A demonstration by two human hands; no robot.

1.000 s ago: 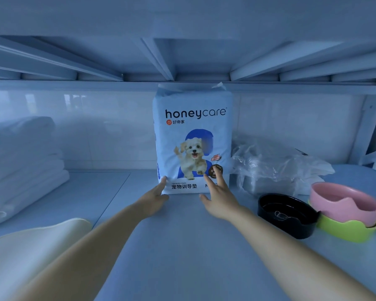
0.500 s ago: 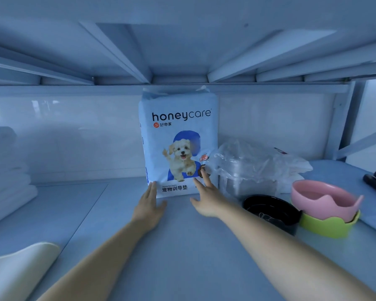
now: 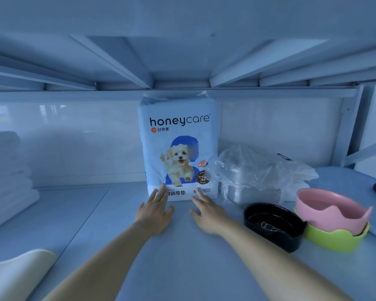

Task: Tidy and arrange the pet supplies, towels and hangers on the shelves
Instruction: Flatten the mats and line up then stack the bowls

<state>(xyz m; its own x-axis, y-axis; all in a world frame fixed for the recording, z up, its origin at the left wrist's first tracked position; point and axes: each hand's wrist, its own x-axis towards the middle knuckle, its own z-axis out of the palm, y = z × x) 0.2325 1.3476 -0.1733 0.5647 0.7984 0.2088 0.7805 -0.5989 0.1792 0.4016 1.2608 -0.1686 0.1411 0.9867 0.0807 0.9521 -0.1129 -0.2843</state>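
Head view, looking into the shelf (image 3: pixel 182 257): the pack of pet training pads (image 3: pixel 178 148) stands upright at the back against the wall, label facing out, and looks to me as good as placed. The left hand (image 3: pixel 154 211) and right hand (image 3: pixel 208 213) lie flat with straight fingers, gripping nothing, their fingertips touching the pack's lower front edge. A stack of folded towels (image 3: pixel 7 174) sits at the far left, well apart, already neat. To the right, a crumpled plastic bag (image 3: pixel 258 172) lies just beside the pack and seems unsorted. In front of it is a black bowl (image 3: pixel 274 227), with a pink bowl (image 3: pixel 330 207) nested in a green bowl (image 3: pixel 334 237) beside it. A cream cloth-like thing (image 3: pixel 15 272) lies loose at front left. I see no hangers, so I'd say there is plenty left.
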